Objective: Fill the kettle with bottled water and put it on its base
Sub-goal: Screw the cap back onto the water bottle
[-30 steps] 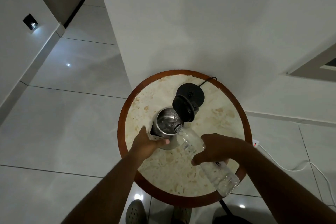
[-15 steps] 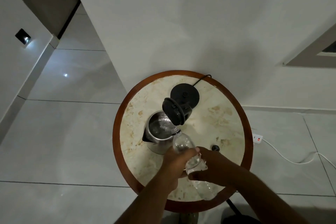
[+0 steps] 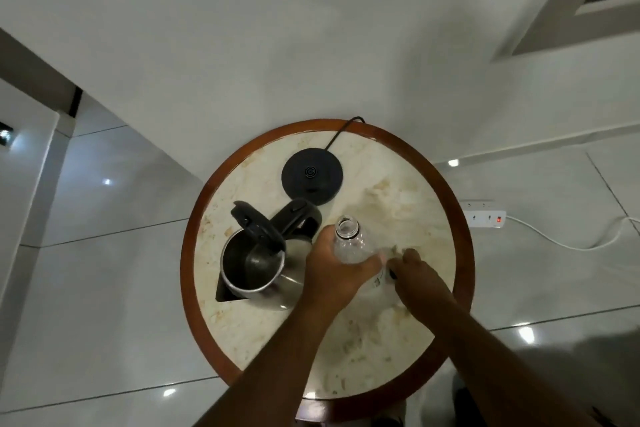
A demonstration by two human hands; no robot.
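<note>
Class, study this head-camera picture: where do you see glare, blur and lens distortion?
Head view: dim light overall; bright glare spots dot the glossy floor tiles; the left hand and clear bottle look motion-blurred; wide-angle distortion slants the walls and skirting.

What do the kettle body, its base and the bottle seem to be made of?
Kettle body: apparently polished steel, grey and reflective inside and out.
Base: probably matte black plastic, with no shine.
Bottle: thin clear plastic, see-through, held in the left hand.
</note>
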